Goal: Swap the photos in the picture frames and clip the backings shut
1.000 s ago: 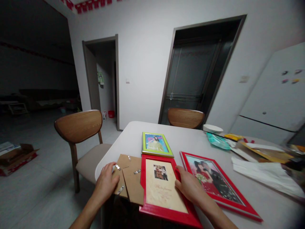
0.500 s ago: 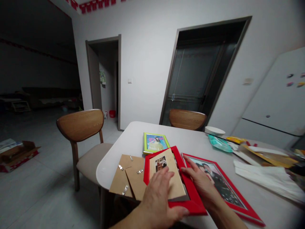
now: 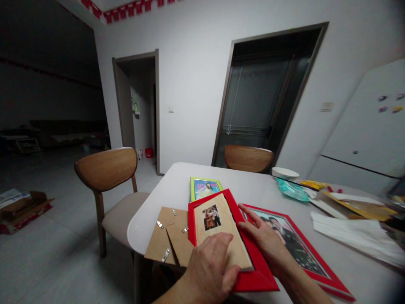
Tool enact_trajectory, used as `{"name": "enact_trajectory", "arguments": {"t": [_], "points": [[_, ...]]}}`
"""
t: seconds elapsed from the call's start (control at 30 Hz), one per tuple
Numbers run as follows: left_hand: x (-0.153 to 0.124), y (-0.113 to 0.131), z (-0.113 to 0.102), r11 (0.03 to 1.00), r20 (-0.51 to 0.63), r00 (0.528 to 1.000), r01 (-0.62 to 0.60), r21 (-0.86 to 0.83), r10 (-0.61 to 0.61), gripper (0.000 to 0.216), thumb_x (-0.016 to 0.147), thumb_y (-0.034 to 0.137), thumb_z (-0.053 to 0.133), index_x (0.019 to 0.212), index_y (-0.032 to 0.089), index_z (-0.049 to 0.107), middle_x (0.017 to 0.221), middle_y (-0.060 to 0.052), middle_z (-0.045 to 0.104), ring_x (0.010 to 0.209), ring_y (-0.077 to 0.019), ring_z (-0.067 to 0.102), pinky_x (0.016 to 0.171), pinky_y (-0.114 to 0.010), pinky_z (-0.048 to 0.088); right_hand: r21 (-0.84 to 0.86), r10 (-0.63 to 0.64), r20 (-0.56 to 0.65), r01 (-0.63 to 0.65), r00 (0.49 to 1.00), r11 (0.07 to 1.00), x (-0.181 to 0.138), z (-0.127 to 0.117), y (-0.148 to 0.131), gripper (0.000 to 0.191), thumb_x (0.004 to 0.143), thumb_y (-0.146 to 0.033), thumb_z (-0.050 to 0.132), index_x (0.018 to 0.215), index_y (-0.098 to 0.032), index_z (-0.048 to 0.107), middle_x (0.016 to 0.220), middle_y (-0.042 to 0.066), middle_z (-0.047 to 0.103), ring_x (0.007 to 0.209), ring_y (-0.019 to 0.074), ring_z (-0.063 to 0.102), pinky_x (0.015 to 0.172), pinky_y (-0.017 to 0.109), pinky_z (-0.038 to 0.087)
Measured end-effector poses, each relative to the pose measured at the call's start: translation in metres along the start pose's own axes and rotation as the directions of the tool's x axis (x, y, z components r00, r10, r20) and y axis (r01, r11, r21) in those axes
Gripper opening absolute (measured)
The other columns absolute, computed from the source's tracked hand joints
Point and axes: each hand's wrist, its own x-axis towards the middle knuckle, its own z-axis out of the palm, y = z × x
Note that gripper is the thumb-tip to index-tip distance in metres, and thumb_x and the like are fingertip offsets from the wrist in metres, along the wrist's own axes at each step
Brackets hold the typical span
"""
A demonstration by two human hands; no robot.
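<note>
A red picture frame (image 3: 232,198) is tilted up over the table edge. A beige mat board (image 3: 202,211) with a small photo (image 3: 211,217) in its window sits inside the frame's border, its lower right edge slightly raised. My left hand (image 3: 210,261) rests on the lower part of the board, fingers bent and thumb apart. My right hand (image 3: 264,240) grips the frame's right side. Beneath on the left lie brown backing boards (image 3: 164,236) with metal clips. A larger red-framed portrait (image 3: 291,240) lies to the right, partly behind my right forearm.
A green-framed picture (image 3: 204,185) lies behind the red frame. On the table's right are a white bowl (image 3: 284,172), a teal plastic packet (image 3: 292,190), a yellow envelope (image 3: 357,202) and white wrapping (image 3: 354,236). Wooden chairs (image 3: 109,169) stand at the left and far sides.
The mat board has settled lower into the red frame, lining up with its border. My left hand has slid down off the photo, its fingers more bent. My right hand stays at the frame's side.
</note>
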Motion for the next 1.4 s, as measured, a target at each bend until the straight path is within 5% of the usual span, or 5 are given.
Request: {"name": "enact_trajectory", "arguments": {"t": [0.37, 0.5, 0.7, 1.0, 1.4], "points": [[-0.002, -0.007, -0.004, 0.984, -0.191, 0.966, -0.165, 0.065, 0.175, 0.044, 0.075, 0.010, 0.041, 0.118, 0.016, 0.034, 0.119, -0.009, 0.046, 0.112, -0.0185, 0.039, 0.095, -0.033, 0.034, 0.093, -0.025, 0.043, 0.021, 0.999, 0.995, 0.005, -0.002, 0.010, 0.069, 0.067, -0.032, 0.050, 0.129, -0.022, 0.021, 0.092, 0.006, 0.063, 0.067, 0.0162, 0.062, 0.057, 0.028, 0.049], [-0.014, -0.020, -0.020, 0.999, -0.382, 0.923, 0.030, -0.032, -0.040, 0.045, 0.073, 0.009, 0.038, 0.117, 0.018, 0.034, 0.115, -0.008, 0.048, 0.106, -0.0195, 0.045, 0.086, -0.031, 0.043, -0.102, -0.017, 0.055, 0.023, 0.998, 0.994, 0.015, -0.015, 0.029, 0.066, 0.068, -0.029, 0.046, 0.128, -0.017, 0.021, 0.086, 0.006, 0.063, 0.065, 0.0156, 0.061, 0.055, 0.026, 0.046], [-0.053, -0.059, -0.040, 0.915, -0.391, 0.828, 0.351, -0.197, -0.402, 0.043, 0.071, 0.014, 0.041, 0.113, 0.020, 0.038, 0.113, -0.007, 0.050, 0.101, -0.0206, 0.050, 0.084, -0.032, 0.043, -0.787, -0.194, 0.027, 0.141, 0.981, 0.601, 0.028, -0.028, 0.059, 0.049, 0.067, -0.023, 0.039, 0.113, -0.008, 0.047, 0.097, 0.013, 0.061, 0.086, 0.0219, 0.057, 0.078, 0.031, 0.040], [-0.077, -0.083, -0.031, 0.903, -0.218, 0.896, 0.416, 0.109, -0.386, 0.047, 0.070, 0.019, 0.046, 0.117, 0.013, 0.040, 0.119, -0.011, 0.047, 0.111, -0.0231, 0.042, 0.094, -0.039, 0.034, -0.913, -0.276, 0.142, 0.233, 0.951, 0.335, 0.033, -0.021, 0.074, 0.035, 0.070, -0.016, 0.038, 0.097, -0.009, 0.058, 0.093, 0.013, 0.062, 0.085, 0.0207, 0.057, 0.077, 0.029, 0.040], [-0.073, -0.075, -0.026, 0.909, -0.116, 0.964, 0.266, 0.320, -0.241, 0.047, 0.069, 0.018, 0.047, 0.115, 0.014, 0.043, 0.124, -0.013, 0.042, 0.114, -0.0255, 0.038, 0.094, -0.046, 0.033, -0.748, -0.359, 0.187, 0.369, 0.914, 0.552, 0.022, 0.009, 0.078, 0.038, 0.072, -0.027, 0.040, 0.101, -0.009, 0.057, 0.104, 0.014, 0.057, 0.095, 0.0218, 0.052, 0.085, 0.033, 0.038]]}}
